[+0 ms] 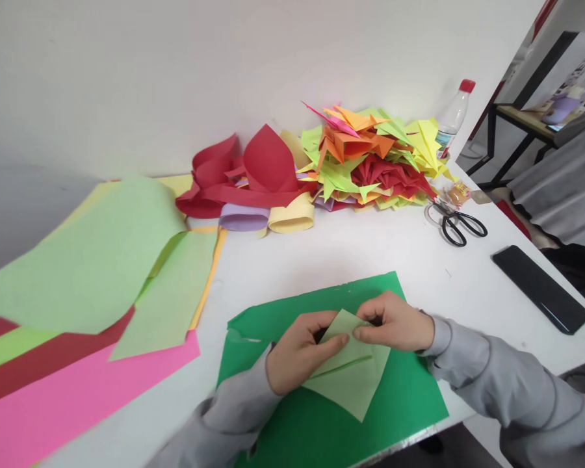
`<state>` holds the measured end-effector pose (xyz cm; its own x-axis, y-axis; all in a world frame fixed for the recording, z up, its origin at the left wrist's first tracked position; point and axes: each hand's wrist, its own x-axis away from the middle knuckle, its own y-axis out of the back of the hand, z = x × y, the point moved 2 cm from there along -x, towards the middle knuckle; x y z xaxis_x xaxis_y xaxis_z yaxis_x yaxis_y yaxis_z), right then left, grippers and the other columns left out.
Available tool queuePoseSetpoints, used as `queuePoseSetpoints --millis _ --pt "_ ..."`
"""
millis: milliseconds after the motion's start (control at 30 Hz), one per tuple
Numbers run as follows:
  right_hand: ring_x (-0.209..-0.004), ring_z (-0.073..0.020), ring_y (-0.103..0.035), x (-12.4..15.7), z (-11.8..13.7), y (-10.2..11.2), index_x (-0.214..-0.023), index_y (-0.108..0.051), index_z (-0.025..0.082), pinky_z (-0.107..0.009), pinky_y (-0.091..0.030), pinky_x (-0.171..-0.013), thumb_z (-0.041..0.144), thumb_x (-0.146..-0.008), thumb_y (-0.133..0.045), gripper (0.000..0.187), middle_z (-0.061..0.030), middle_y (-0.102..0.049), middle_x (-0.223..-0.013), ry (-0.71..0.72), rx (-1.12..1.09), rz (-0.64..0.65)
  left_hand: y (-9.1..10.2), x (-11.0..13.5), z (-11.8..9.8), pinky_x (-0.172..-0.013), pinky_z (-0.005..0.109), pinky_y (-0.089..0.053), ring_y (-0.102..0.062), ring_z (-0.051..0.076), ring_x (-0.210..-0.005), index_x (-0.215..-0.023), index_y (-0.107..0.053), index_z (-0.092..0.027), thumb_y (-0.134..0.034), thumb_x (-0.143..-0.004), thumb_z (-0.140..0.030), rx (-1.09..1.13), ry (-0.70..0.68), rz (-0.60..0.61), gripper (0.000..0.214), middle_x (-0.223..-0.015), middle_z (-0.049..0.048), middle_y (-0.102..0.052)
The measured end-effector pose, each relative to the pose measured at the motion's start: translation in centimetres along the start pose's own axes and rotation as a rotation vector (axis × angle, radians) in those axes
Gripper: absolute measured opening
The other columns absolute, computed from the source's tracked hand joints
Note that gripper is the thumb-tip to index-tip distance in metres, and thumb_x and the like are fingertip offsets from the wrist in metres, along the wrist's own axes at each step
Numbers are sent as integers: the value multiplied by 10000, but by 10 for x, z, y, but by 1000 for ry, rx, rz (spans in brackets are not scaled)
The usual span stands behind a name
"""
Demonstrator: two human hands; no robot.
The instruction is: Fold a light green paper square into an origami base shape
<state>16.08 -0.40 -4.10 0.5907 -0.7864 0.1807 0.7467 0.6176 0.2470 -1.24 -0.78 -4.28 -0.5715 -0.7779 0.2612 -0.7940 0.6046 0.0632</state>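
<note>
A light green sheet of paper (358,383), creased across its middle, is held between my two hands over a dark green board (404,406). My left hand (299,348) grips its left edge, thumb lying on top and fingers behind. At the upper right edge, my right hand (392,322) pinches the paper between thumb and fingers. One corner points up between the hands and another points down toward me. Part of the paper is hidden behind my fingers.
Large coloured sheets (92,260) lie at the left. Red paper strips (268,162) and a pile of folded paper shapes (370,156) sit against the wall. Scissors (455,224), a black phone (541,289) and a plastic bottle (453,117) are on the right.
</note>
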Motion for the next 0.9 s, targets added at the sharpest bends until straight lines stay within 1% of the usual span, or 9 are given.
queuePoseSetpoints --millis 67,167,267,400,533,600,733,800,900 --pt "-488 -64 -360 0 -2 1 -621 -549 154 -198 -274 -453 285 -719 -572 166 56 -443 -512 -15 -63 -3 0 0 -1 -522 239 -434 -520 148 -601 -764 -665 -114 -624 -723 -383 24 26 -7 275 -676 32 -614" --pt "-504 -71 -416 -1 -6 6 -644 -586 149 -211 -328 -481 321 -687 -614 179 30 -532 -558 -63 -176 -55 2 1 -2 -520 242 -435 -522 150 -593 -768 -680 -116 -647 -702 -393 51 46 -31 286 -668 34 -620" --pt "-496 -67 -426 -2 -7 10 -640 -598 147 -215 -342 -488 335 -654 -664 200 26 -555 -562 -90 -220 -92 2 2 -3 -539 257 -450 -542 168 -618 -782 -688 -120 -667 -685 -410 59 41 -51 306 -691 46 -641" --pt "-489 -58 -421 -2 -6 6 -643 -583 145 -210 -339 -487 362 -661 -691 242 40 -535 -549 -70 -254 -63 -1 3 -4 -518 242 -434 -531 159 -602 -705 -655 -128 -651 -708 -430 3 50 -73 302 -642 31 -607" --pt "-494 -57 -422 -2 -4 -1 -663 -585 144 -208 -332 -483 434 -672 -710 316 43 -537 -558 -45 -262 -16 -2 3 -5 -501 220 -411 -497 138 -584 -631 -615 -131 -640 -714 -424 -37 35 -86 306 -594 7 -549" --pt "-505 -59 -431 -3 -4 0 -661 -589 142 -212 -338 -493 465 -666 -718 348 39 -546 -567 -50 -292 -34 -1 2 -4 -517 225 -416 -501 140 -593 -658 -625 -127 -648 -707 -408 -28 34 -90 286 -612 10 -566" --pt "-505 -62 -439 -4 -5 8 -643 -598 137 -215 -330 -495 483 -629 -752 379 35 -553 -562 -56 -361 -135 3 1 -4 -541 245 -431 -536 158 -617 -800 -667 -121 -659 -698 -414 83 65 -74 310 -698 31 -631" --pt "-501 -62 -442 -5 -5 12 -637 -607 135 -214 -327 -492 481 -614 -764 381 33 -564 -558 -56 -388 -157 4 2 -4 -532 241 -422 -535 153 -607 -811 -671 -125 -674 -684 -411 128 75 -72 313 -697 26 -635" --pt "-493 -59 -446 -4 -4 15 -629 -619 130 -210 -329 -490 466 -600 -780 373 32 -574 -548 -64 -415 -177 7 2 -4 -515 228 -413 -530 138 -586 -774 -664 -129 -700 -668 -402 173 74 -80 295 -675 15 -626"
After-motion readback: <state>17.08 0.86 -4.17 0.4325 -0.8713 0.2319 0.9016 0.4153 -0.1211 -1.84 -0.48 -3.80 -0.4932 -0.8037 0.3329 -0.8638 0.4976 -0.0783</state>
